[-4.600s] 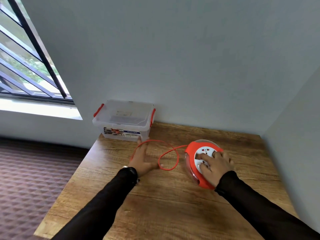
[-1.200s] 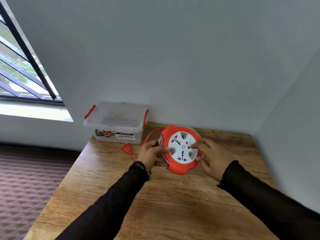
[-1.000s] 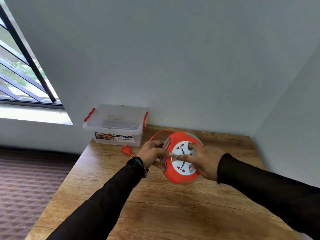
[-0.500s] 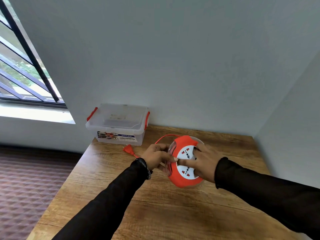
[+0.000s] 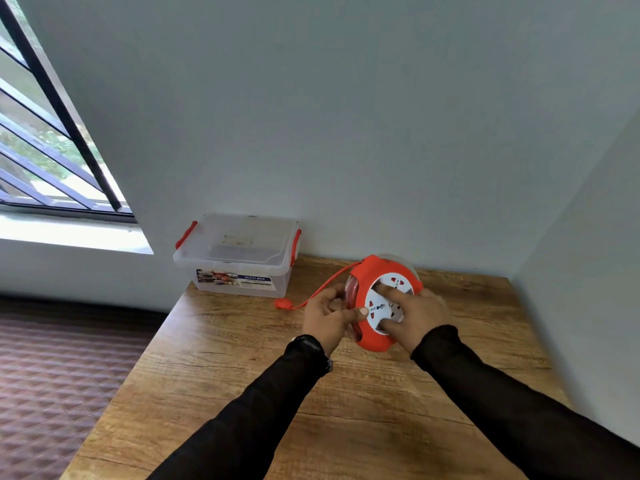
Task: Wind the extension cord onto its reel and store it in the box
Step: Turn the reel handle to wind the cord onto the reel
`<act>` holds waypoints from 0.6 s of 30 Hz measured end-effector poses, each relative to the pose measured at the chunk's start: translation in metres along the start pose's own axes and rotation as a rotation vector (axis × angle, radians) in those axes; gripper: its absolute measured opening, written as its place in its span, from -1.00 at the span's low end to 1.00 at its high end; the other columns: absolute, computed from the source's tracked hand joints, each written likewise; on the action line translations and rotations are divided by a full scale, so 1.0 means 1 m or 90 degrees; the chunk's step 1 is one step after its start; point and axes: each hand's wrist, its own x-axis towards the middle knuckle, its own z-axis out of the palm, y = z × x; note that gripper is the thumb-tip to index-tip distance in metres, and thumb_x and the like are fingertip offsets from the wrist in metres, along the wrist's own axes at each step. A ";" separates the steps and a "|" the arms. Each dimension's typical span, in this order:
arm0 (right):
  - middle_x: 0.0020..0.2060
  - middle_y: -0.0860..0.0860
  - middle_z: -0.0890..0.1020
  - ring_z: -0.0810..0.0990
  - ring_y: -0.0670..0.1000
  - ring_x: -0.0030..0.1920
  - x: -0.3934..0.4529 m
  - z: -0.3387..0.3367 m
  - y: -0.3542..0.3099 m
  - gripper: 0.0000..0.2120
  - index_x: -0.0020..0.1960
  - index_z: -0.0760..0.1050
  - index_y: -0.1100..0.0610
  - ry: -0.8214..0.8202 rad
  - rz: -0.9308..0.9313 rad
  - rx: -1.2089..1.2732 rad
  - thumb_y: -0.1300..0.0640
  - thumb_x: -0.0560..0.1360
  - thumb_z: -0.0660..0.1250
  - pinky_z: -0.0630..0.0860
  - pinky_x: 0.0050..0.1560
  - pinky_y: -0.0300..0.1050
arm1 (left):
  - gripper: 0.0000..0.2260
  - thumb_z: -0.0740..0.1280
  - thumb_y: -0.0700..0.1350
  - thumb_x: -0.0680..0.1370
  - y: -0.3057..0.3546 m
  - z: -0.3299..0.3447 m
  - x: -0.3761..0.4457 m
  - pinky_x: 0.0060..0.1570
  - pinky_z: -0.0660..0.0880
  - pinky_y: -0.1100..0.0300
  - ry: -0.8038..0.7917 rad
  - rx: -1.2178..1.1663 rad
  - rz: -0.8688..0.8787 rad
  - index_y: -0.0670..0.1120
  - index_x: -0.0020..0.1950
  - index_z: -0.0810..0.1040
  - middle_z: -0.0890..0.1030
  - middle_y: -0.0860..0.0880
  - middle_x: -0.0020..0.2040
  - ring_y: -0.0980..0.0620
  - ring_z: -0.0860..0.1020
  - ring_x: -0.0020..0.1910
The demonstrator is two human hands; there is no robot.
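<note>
The orange cord reel with a white socket face stands tilted on edge above the wooden table. My left hand grips its left rim. My right hand presses its fingers onto the white socket disc. A short length of orange cord runs from the reel's top left down to the orange plug, which lies on the table. The clear plastic box with red latches and its lid on sits at the table's back left corner.
A grey wall stands close behind the table and another on its right. The table's left edge drops to a patterned brown floor. A barred window is at the far left.
The reel was lifted from flat on the table to on edge between both hands. Most of the loose cord has gone into the reel. The plug has slid right, toward the reel.
</note>
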 end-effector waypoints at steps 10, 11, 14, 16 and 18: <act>0.43 0.08 0.36 0.38 0.12 0.38 0.002 0.041 -0.008 -0.36 0.42 0.35 0.07 0.047 0.334 0.701 0.15 0.39 0.49 0.39 0.19 -0.13 | -0.60 0.47 -0.34 0.39 -0.032 0.018 -0.009 -0.11 0.63 0.07 0.106 0.004 0.012 -0.04 0.15 0.51 0.59 -0.09 0.04 -0.05 0.63 -0.05; 0.45 0.09 0.32 0.34 0.12 0.41 0.003 0.040 -0.009 -0.36 0.43 0.32 0.11 0.043 0.360 0.737 0.17 0.41 0.47 0.36 0.19 -0.13 | -0.60 0.48 -0.32 0.38 -0.036 0.018 -0.009 -0.14 0.62 0.17 0.116 0.024 0.024 0.00 0.12 0.51 0.54 -0.09 0.09 -0.03 0.61 -0.01; 0.41 0.14 0.36 0.44 0.18 0.31 0.008 0.040 -0.009 -0.38 0.46 0.25 0.17 -0.033 0.466 0.828 0.10 0.48 0.40 0.43 0.13 -0.04 | -0.60 0.48 -0.30 0.38 -0.045 0.018 -0.009 -0.10 0.62 0.20 0.110 0.059 0.053 0.07 0.09 0.52 0.53 -0.15 0.12 -0.05 0.61 0.01; 0.13 0.19 0.58 0.59 0.16 -0.10 0.008 0.035 -0.011 -0.47 0.36 0.35 0.16 -0.111 0.513 0.863 -0.08 0.50 0.33 0.45 -0.23 -0.11 | -0.57 0.48 -0.31 0.37 -0.048 0.017 -0.009 -0.02 0.63 0.07 0.100 0.044 0.041 0.03 0.17 0.55 0.60 -0.10 0.09 -0.04 0.64 0.00; -0.19 0.15 0.63 0.46 0.03 -0.43 0.008 0.034 -0.009 -0.60 0.18 0.39 0.10 -0.144 0.553 0.904 -0.15 0.50 0.29 0.27 -0.42 -0.19 | -0.57 0.46 -0.34 0.39 -0.045 0.015 -0.008 -0.11 0.62 0.00 0.082 0.007 0.013 -0.11 0.22 0.53 0.64 -0.03 -0.15 0.00 0.64 -0.20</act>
